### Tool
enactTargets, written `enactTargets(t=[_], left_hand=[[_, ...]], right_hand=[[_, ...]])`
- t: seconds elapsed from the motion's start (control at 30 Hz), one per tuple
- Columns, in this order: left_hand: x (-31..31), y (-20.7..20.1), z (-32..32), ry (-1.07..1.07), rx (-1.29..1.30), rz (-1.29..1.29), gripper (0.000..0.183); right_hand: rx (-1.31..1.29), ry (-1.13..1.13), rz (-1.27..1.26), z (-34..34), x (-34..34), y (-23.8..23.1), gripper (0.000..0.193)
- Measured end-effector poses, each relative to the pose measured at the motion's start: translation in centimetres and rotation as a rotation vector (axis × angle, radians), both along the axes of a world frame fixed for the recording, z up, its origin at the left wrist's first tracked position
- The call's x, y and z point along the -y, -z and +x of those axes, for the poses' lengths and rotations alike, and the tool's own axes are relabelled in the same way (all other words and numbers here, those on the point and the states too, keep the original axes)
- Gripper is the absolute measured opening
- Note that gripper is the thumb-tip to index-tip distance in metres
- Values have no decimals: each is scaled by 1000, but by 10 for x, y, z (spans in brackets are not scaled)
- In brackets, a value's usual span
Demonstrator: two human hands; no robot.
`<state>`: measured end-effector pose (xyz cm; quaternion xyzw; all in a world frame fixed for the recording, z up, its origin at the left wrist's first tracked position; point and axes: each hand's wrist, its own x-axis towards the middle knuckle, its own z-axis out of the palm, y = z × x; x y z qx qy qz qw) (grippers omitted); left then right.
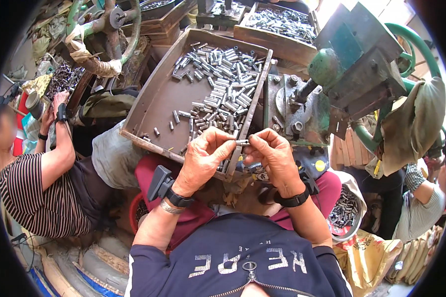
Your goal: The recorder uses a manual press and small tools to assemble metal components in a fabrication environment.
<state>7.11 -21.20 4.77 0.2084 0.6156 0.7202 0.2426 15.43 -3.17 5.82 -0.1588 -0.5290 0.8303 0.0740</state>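
Observation:
Between my two hands, over the near right edge of a wooden tray (148, 111), I hold a small shiny metal cylinder (242, 142). My left hand (206, 154) pinches its left end between thumb and fingers. At its right end, the thumb and fingertips of my right hand (272, 154) close on it too. Many loose metal cylinders (228, 89) lie heaped in the tray, mostly along its right side and far end. Just right of the tray stands the steel bed (296, 106) of a green press.
The press's heavy green head (354, 64) and curved handle rise at right, a cloth (415, 121) hanging there. Another crate (282, 24) of metal parts sits behind. A bucket (346, 210) of small parts stands by my right knee. People work at left (39, 193) and right.

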Motion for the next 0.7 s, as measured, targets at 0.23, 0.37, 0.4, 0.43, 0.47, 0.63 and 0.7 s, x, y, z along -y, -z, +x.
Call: enactTargets(t=[0.23, 0.37, 0.4, 0.43, 0.47, 0.63, 0.7], left_hand=[[6, -8, -7, 204, 271, 67, 15], [9, -6, -11, 168, 259, 57, 17], [7, -10, -12, 58, 228, 12, 18], [7, -13, -12, -34, 226, 62, 20], [9, -13, -18, -86, 205, 93, 23], [20, -3, -58, -267, 491, 226, 22], [22, 0, -68, -277, 495, 202, 22]], right_hand=[[-39, -125, 49, 9, 7, -2, 16], [-2, -254, 68, -7, 0, -11, 20], [-56, -266, 219, -16, -5, -12, 22], [-102, -256, 408, -29, -12, -5, 26], [-81, -209, 519, -41, -15, -4, 24], [-99, -25, 1886, -86, -9, 13, 26], [-77, -47, 2022, -95, -3, 19, 22]])
